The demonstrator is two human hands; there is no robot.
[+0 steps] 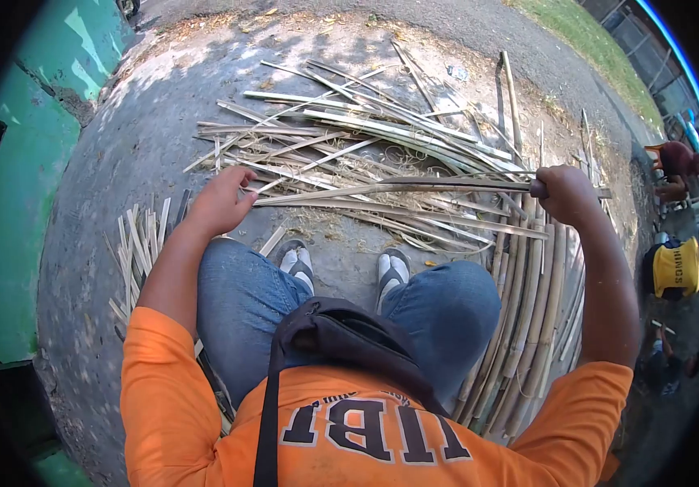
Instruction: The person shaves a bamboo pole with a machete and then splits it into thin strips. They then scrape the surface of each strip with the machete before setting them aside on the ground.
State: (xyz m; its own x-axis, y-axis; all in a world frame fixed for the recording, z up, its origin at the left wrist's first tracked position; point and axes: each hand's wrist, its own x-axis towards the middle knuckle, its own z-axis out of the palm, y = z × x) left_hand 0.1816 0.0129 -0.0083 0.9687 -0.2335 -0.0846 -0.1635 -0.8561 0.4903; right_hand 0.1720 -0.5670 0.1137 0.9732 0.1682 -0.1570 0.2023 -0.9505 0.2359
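Observation:
My right hand [567, 195] is closed around the dark handle of a long knife [455, 185], whose narrow blade points left across the pile. A pale bamboo strip [317, 196] runs from near my left thumb towards the blade; where the two meet is hard to make out. My left hand [226, 199] is beside the strip's left end, thumb and fingers curved and apart, with nothing visible between them. Under and beyond both hands lies a loose pile of split bamboo strips [349, 134] on the ground.
Long bamboo poles [532, 308] lie to the right of my knees. More thin strips [140, 243] are at my left. A green wall [29, 219] stands at far left. Several people are at the far right, one in a yellow shirt [676, 268]. My sandalled feet [392, 268] are below the pile.

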